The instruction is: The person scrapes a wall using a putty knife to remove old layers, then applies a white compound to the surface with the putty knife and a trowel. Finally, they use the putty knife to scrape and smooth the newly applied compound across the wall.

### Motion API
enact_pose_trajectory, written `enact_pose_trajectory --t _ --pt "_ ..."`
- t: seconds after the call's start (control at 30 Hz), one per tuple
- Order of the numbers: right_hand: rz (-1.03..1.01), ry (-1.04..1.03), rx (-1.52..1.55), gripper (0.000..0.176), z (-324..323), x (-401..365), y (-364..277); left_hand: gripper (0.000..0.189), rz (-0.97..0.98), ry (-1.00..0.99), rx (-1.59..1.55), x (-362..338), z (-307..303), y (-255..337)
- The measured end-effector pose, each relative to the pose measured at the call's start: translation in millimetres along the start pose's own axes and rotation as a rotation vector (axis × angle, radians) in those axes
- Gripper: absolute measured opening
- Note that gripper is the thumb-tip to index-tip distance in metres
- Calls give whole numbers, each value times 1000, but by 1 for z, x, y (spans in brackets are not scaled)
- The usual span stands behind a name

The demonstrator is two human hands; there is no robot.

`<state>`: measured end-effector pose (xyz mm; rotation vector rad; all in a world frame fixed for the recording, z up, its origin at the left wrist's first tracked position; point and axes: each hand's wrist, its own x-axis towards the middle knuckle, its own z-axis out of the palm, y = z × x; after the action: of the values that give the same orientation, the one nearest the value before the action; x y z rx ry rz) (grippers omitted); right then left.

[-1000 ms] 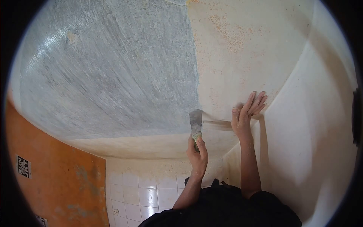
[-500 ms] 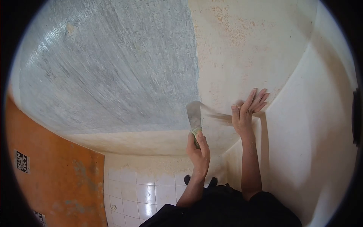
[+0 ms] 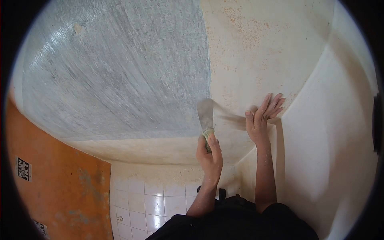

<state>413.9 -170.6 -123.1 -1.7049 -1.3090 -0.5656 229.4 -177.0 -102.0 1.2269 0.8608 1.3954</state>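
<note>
My left hand point(image 3: 210, 158) is wrapped round the green handle of a putty knife point(image 3: 205, 114). The broad metal blade points up the wall and lies over the right edge of a grey-blue painted patch point(image 3: 132, 80), slightly smeared by motion. To the right, my right hand point(image 3: 261, 119) rests on the cream wall point(image 3: 244, 68) close to the corner, its fingers outstretched and holding nothing. Specks of dust show on my left wrist and right forearm.
A plain white wall point(image 3: 316, 160) meets the cream one at the right. Below are white floor tiles point(image 3: 136, 200). An orange surface point(image 3: 60, 180) with a black-and-white sticker point(image 3: 23, 169) stands at the lower left. Orange flecks mark the cream wall higher up.
The putty knife's blade has slid a little way up along the patch's edge, with my left hand following. My right hand stays in place.
</note>
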Motion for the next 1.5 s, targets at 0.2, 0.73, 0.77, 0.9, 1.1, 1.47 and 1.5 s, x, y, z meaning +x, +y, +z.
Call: enact_pose_trajectory --t 0.2,0.73,0.77,0.9,1.1,1.47,1.5 --pt "22 7 0 86 2 1 -4 20 48 -14 -56 10 9 24" --pt "44 -35 57 90 2 2 2 22 263 48 -5 27 28 50" --pt "42 -22 62 90 3 3 2 22 276 45 -3 26 28 49" --pt "50 -24 25 88 3 3 3 22 278 52 34 33 34 68" --pt "6 36 3 86 8 3 5 23 266 58 77 29 28 63" --pt "3 23 -9 81 6 0 1 23 147 49 120 10 -4 -19" --pt "-7 33 -13 81 6 1 1 23 111 35 119 7 -10 -32"
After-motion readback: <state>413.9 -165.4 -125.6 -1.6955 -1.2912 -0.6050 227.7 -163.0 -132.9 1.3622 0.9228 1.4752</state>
